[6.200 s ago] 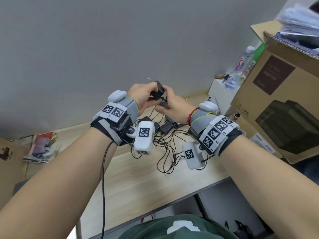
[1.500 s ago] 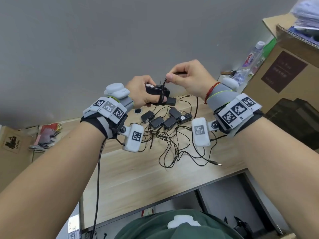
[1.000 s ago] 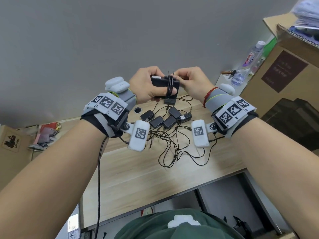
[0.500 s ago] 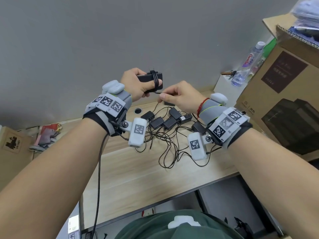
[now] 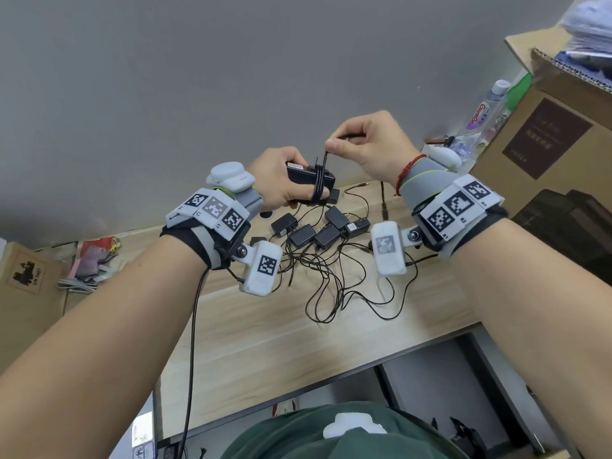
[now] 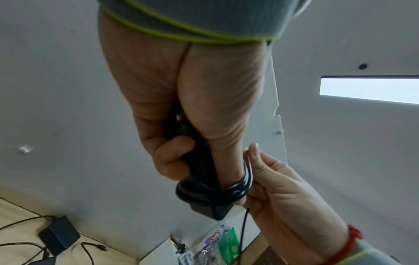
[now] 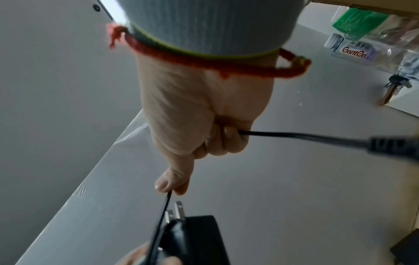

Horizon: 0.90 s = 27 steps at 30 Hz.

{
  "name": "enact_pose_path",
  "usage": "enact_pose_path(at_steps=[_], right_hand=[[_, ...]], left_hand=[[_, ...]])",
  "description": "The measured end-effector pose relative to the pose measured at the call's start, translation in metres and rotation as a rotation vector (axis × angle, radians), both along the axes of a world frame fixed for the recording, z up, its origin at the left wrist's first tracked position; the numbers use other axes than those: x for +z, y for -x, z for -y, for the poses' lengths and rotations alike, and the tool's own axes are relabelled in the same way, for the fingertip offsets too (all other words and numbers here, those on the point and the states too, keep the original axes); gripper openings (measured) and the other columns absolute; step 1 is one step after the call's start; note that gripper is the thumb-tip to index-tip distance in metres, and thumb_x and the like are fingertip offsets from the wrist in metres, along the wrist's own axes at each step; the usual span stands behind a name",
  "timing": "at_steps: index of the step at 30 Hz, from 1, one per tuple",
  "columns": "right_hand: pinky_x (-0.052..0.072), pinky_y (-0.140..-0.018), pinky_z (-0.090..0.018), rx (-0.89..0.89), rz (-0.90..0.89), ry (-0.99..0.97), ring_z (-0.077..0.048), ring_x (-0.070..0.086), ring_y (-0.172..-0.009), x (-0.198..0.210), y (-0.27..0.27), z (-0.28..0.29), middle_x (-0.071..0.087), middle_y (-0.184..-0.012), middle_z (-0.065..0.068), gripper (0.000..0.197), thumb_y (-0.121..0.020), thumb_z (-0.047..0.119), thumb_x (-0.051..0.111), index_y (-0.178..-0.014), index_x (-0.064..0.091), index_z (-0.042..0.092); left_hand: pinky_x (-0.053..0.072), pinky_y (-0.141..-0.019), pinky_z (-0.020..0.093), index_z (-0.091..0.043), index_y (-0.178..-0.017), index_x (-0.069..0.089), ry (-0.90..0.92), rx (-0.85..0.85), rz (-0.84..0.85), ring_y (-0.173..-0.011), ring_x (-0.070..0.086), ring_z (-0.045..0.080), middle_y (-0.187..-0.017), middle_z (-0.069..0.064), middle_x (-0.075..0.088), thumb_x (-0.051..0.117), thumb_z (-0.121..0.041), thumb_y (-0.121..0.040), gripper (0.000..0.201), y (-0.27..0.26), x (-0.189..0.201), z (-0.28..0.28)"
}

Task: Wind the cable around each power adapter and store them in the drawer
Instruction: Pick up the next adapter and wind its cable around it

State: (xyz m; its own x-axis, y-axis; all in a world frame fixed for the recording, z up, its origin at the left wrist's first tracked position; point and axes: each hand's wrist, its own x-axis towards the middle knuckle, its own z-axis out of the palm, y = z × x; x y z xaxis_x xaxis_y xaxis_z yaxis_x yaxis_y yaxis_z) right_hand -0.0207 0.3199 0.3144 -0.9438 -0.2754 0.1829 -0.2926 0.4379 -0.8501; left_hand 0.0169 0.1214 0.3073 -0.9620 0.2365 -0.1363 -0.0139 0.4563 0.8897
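My left hand (image 5: 281,183) grips a black power adapter (image 5: 309,176) above the desk, with several turns of its black cable (image 5: 318,183) wound around its middle and over my thumb. In the left wrist view the coils (image 6: 235,188) wrap the adapter (image 6: 204,208) near its end. My right hand (image 5: 367,144) is raised just above and right of it, pinching the cable between thumb and forefinger. The right wrist view shows the cable (image 7: 163,211) running down to the adapter's prongs (image 7: 179,209), and its plug end (image 7: 390,145) trailing out of the fist.
Several more black adapters (image 5: 318,228) lie on the wooden desk (image 5: 265,332) in a tangle of thin cables (image 5: 334,286). Cardboard boxes (image 5: 546,134) and a water bottle (image 5: 483,111) stand at the right. The grey wall is close behind.
My right hand has risen from below the adapter to above it, carrying the cable over for another turn. The left hand with the adapter has dropped slightly and tilted.
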Motion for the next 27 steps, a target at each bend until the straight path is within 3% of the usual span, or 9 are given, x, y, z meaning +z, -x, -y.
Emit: enact_pose_path(at_steps=[2, 5, 7, 9, 12, 17, 21, 25, 27], right_hand=[[0.048, -0.073, -0.014, -0.003, 0.009, 0.01, 0.002, 0.059, -0.065, -0.003, 0.002, -0.002, 0.067, -0.071, 0.006, 0.011, -0.088, 0.025, 0.073, -0.079, 0.07, 0.02], [0.043, -0.069, -0.009, -0.009, 0.009, 0.011, 0.009, 0.054, -0.061, -0.008, 0.002, -0.002, 0.064, -0.062, 0.02, 0.015, -0.092, 0.024, 0.068, -0.077, 0.068, 0.021], [0.04, -0.066, -0.011, 0.001, 0.0, -0.008, 0.009, 0.049, -0.059, -0.013, 0.002, 0.0, 0.06, -0.057, 0.024, 0.019, -0.096, 0.025, 0.063, -0.077, 0.068, 0.022], [0.038, -0.064, -0.021, 0.017, 0.011, -0.02, -0.001, 0.045, -0.062, -0.021, 0.001, 0.001, 0.057, -0.061, 0.018, 0.023, -0.098, 0.027, 0.059, -0.077, 0.068, 0.024], [0.042, -0.071, -0.03, 0.039, 0.049, -0.04, -0.01, 0.048, -0.074, -0.03, -0.005, 0.006, 0.061, -0.078, 0.001, 0.02, -0.097, 0.024, 0.057, -0.084, 0.071, 0.023], [0.03, -0.046, -0.016, 0.1, 0.162, -0.11, -0.009, 0.031, -0.047, -0.037, -0.026, 0.018, 0.038, -0.062, -0.003, 0.031, -0.102, 0.034, 0.049, -0.09, 0.074, 0.02], [0.032, -0.045, -0.016, 0.131, 0.213, -0.143, -0.008, 0.033, -0.043, -0.039, -0.033, 0.021, 0.039, -0.054, 0.005, 0.027, -0.101, 0.032, 0.052, -0.1, 0.076, 0.018], [0.035, -0.045, -0.012, 0.128, 0.224, -0.17, -0.003, 0.039, -0.04, -0.038, -0.039, 0.021, 0.047, -0.055, 0.006, 0.024, -0.099, 0.031, 0.057, -0.1, 0.077, 0.018], [0.034, -0.044, -0.01, 0.109, 0.217, -0.174, -0.002, 0.041, -0.039, -0.035, -0.04, 0.022, 0.05, -0.055, 0.006, 0.022, -0.097, 0.032, 0.06, -0.098, 0.078, 0.019]], left_hand=[[0.049, -0.052, 0.047, -0.019, -0.08, 0.054, -0.019, -0.03, -0.019, -0.054, 0.06, 0.027, -0.07, 0.012, 0.068, 0.093, -0.036, -0.055, 0.049, -0.001, 0.004, -0.003], [0.045, -0.045, 0.029, -0.014, -0.082, 0.052, -0.06, -0.052, -0.042, -0.048, 0.058, 0.023, -0.069, 0.01, 0.066, 0.089, -0.02, -0.068, 0.04, -0.002, 0.01, -0.007], [0.042, -0.041, 0.025, -0.013, -0.081, 0.05, -0.107, -0.054, -0.055, -0.045, 0.056, 0.019, -0.065, 0.008, 0.064, 0.087, -0.014, -0.071, 0.038, -0.003, 0.014, -0.009], [0.041, -0.04, 0.023, -0.013, -0.08, 0.05, -0.155, -0.041, -0.059, -0.044, 0.056, 0.018, -0.065, 0.01, 0.064, 0.085, -0.011, -0.073, 0.036, -0.004, 0.017, -0.01], [0.041, -0.04, 0.023, -0.014, -0.078, 0.05, -0.264, 0.021, -0.069, -0.043, 0.056, 0.018, -0.065, 0.012, 0.063, 0.083, -0.009, -0.075, 0.033, -0.002, 0.019, -0.012], [0.04, -0.039, 0.022, -0.012, -0.081, 0.05, -0.421, 0.183, -0.076, -0.043, 0.053, 0.018, -0.058, 0.004, 0.066, 0.082, -0.014, -0.078, 0.031, 0.008, 0.018, -0.013], [0.038, -0.038, 0.019, -0.01, -0.085, 0.051, -0.386, 0.297, -0.077, -0.039, 0.052, 0.013, -0.058, 0.004, 0.068, 0.082, -0.018, -0.078, 0.033, 0.018, 0.01, -0.005], [0.042, -0.04, 0.02, -0.008, -0.09, 0.052, -0.281, 0.362, -0.061, -0.042, 0.057, 0.012, -0.083, 0.02, 0.07, 0.087, -0.022, -0.073, 0.041, 0.024, -0.005, 0.008], [0.046, -0.043, 0.022, -0.01, -0.088, 0.053, -0.204, 0.366, -0.056, -0.044, 0.06, 0.014, -0.091, 0.022, 0.07, 0.088, -0.024, -0.07, 0.042, 0.025, -0.012, 0.011]])
